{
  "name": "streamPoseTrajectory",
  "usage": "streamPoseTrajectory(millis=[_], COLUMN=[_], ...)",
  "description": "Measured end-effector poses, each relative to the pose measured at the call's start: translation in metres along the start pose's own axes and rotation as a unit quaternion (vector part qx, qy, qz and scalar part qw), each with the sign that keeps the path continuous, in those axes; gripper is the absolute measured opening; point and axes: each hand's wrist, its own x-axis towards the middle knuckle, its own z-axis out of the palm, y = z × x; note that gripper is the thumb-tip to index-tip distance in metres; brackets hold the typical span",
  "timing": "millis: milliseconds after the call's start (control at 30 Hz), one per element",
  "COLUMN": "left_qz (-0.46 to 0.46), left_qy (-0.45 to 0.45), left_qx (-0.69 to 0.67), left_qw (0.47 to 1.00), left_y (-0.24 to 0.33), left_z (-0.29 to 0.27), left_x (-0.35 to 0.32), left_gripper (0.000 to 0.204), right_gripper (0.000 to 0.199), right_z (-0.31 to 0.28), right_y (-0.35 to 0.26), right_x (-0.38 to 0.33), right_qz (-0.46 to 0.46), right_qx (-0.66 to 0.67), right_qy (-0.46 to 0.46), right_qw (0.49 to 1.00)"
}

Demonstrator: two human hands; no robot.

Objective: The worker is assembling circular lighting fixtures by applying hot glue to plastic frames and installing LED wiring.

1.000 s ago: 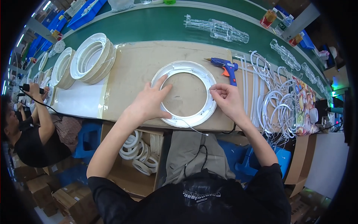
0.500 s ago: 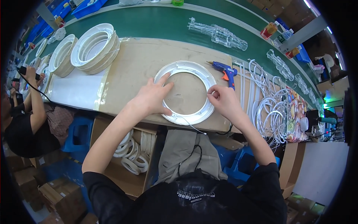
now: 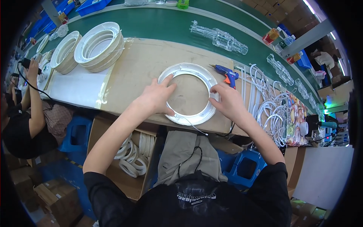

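On cardboard worktop (image 3: 143, 72), flat white ring (image 3: 188, 70)

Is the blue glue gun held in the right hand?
No, the glue gun lies on the table, while the right hand rests on the white ring.

Your left hand (image 3: 158, 97) slid further onto white ring (image 3: 189, 93), thumb now inside; right hand (image 3: 227, 103) barely shifted.

A brown carton (image 3: 130, 159) of white rings stands open under the surface. More cartons (image 3: 26, 185) sit lower left. A colourful printed packet (image 3: 295, 121) lies far right.
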Motion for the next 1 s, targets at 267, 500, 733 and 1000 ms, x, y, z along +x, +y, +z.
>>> streamPoseTrajectory(millis=[267, 500, 733, 1000], left_qz=[-0.009, -0.020, -0.025, -0.036], left_qy=[-0.021, -0.028, -0.039, -0.053], left_qx=[0.031, 0.042, 0.035, 0.064], left_qw=[0.999, 0.999, 0.998, 0.996], left_y=[0.003, 0.007, 0.007, 0.011], left_z=[-0.002, -0.002, 0.000, -0.003], left_x=[0.008, 0.007, 0.009, 0.015], left_gripper=[0.098, 0.104, 0.110, 0.115], right_gripper=[0.049, 0.064, 0.064, 0.064], right_z=[-0.003, -0.010, -0.006, -0.008], right_y=[0.011, -0.009, -0.014, -0.016], right_x=[0.007, 0.013, 0.017, 0.027], right_qz=[-0.048, -0.009, -0.002, -0.015], right_qx=[0.011, -0.065, -0.074, -0.111], right_qy=[-0.084, -0.176, -0.195, -0.205], right_qw=[0.995, 0.982, 0.978, 0.972])
